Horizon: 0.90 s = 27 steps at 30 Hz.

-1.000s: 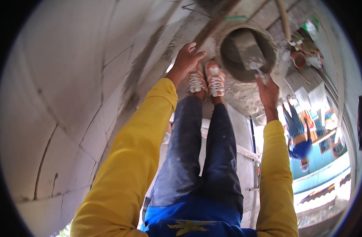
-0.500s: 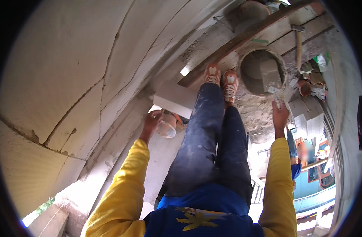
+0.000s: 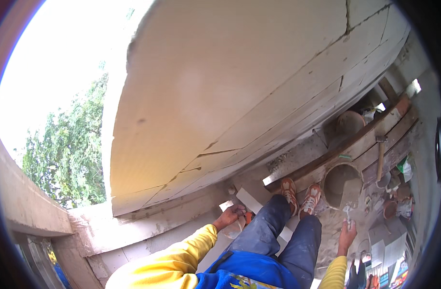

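Observation:
My right hand grips the handle of a metal trowel, whose flat, mortar-smeared blade lies over the round bucket beside my feet. My left hand is down at the left of my legs, fingers curled, by a small pale container with something orange beside it; what the fingers hold, if anything, is too small to make out. A white block lies near that hand, partly behind my leg.
A cracked block wall fills the upper view, with an opening onto foliage at left. Wooden planks, a long-handled hammer, bags, small pots and stacked blocks lie at right. Another person's legs show lower right.
My view has swung left and up toward the wall's edge and opening. My left hand has dropped from in front of me to beside the small container; my right hand still grips the trowel.

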### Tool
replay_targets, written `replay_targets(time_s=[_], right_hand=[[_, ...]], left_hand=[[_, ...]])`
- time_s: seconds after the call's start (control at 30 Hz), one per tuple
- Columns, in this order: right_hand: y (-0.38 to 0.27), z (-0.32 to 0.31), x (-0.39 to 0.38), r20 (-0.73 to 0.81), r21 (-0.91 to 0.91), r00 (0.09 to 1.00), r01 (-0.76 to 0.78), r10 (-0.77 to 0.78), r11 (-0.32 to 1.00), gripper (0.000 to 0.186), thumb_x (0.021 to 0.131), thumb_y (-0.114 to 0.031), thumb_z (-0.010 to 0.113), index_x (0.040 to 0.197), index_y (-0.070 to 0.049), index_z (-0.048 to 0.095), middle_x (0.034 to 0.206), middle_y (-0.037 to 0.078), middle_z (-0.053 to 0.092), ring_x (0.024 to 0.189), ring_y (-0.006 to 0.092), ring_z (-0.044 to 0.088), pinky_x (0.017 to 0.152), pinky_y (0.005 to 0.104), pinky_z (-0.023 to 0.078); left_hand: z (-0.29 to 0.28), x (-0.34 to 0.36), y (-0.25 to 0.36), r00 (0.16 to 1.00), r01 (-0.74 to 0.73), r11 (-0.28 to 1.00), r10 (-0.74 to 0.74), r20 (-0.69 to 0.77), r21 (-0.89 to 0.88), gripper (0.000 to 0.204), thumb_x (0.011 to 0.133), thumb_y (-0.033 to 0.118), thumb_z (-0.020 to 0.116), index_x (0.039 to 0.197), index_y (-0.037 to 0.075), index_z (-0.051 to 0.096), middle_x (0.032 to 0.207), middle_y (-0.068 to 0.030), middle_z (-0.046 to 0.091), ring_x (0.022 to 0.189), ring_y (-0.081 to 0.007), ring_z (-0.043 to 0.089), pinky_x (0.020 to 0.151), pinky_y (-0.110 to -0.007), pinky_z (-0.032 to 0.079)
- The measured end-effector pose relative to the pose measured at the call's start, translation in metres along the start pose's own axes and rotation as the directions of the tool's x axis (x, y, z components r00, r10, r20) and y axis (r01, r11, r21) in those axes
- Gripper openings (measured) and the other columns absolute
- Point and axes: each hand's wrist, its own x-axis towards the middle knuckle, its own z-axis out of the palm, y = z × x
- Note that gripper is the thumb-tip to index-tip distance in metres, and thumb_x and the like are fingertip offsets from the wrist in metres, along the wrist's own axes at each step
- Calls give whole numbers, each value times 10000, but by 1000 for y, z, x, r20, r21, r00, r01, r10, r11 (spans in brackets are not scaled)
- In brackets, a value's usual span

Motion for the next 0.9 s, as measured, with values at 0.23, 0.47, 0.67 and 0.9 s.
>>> replay_targets(time_s=[0.23,0.47,0.67,0.9], right_hand=[[-168,-52,-65,67,175,968,229,-243,958,351,953,-263,721,1063,62,651,896,236,684,829,404,659,773,462,521],[-360,-93,-115,-103,353,662,722,-743,594,372,973,-172,636,1249,73,584,1124,259,656,954,412,663,841,467,524],[-493,-92,-134,-229,303,528,837,-818,455,372,1009,-141,647,1302,54,525,1079,207,628,913,350,648,803,432,535],[-564,-43,-79,-447,-193,263,905,-855,379,391,1018,-178,646,1308,63,542,1146,235,589,1042,425,607,886,506,521]], left_hand=[[-31,-33,33,994,-28,997,35,-102,70,487,988,336,711,1319,-17,664,1209,-178,728,1112,-239,694,973,-379,547],[-53,-32,-32,974,-112,994,112,-198,9,547,946,326,740,1339,-46,656,1251,-213,719,1148,-301,706,973,-388,553],[-28,-70,-30,979,-48,912,-39,-202,-408,462,976,220,741,1338,-41,619,1165,-131,726,1042,-225,712,865,-343,582],[-3,-89,-78,965,-9,790,-154,-213,-613,277,1022,215,679,1246,56,639,1000,-53,708,924,-166,697,775,-318,574]])
